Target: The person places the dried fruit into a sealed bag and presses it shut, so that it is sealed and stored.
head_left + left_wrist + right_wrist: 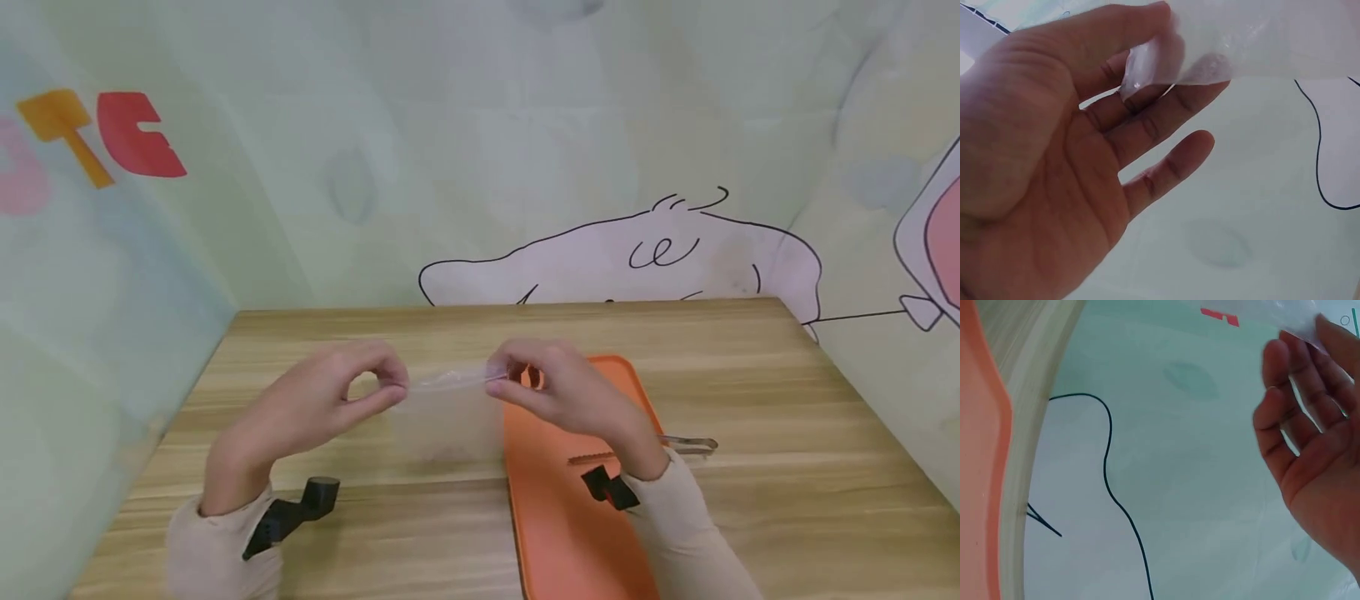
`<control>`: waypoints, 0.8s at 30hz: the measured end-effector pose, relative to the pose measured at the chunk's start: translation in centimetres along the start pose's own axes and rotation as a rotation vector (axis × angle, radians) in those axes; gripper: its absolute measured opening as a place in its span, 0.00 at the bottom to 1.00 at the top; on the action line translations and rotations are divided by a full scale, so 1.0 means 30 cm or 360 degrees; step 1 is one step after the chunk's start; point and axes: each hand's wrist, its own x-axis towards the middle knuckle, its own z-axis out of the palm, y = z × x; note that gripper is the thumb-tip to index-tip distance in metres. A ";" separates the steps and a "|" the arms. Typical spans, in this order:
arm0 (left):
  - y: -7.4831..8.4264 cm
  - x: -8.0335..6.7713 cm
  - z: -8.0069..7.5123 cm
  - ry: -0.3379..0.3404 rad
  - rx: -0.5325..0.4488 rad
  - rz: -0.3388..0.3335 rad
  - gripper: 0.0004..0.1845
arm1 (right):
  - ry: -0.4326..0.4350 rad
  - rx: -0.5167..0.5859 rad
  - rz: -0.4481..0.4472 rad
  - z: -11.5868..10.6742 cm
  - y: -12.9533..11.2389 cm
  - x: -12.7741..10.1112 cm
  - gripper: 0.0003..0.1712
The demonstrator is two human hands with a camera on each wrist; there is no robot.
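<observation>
Fingers of your left hand [330, 400] and right hand [558, 387] pinched the two top corners of a clear plastic bag [450, 417], stretching its mouth taut between them. You held the bag above the wooden table [787, 433], just beside the orange tray [555, 517]. Opening it looked like the step in hand; parting that mouth probably called for rubbing its two layers apart.
</observation>
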 end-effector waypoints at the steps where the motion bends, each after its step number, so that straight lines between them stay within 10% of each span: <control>1: 0.006 -0.002 -0.001 0.0040 0.0008 0.0031 0.04 | 0.0032 0.0047 -0.0024 0.001 -0.005 0.000 0.04; 13: 0.135 0.077 0.111 0.0364 0.0173 0.0429 0.04 | 0.0182 0.0161 -0.0399 0.037 -0.060 -0.002 0.09; 18: 0.140 0.082 0.115 0.0480 0.0223 0.0673 0.05 | 0.0172 0.0292 -0.0353 0.046 -0.078 -0.007 0.07; 24: 0.158 0.075 0.099 0.0579 0.0262 0.0833 0.13 | 0.0283 0.0216 -0.0648 0.051 -0.098 -0.003 0.08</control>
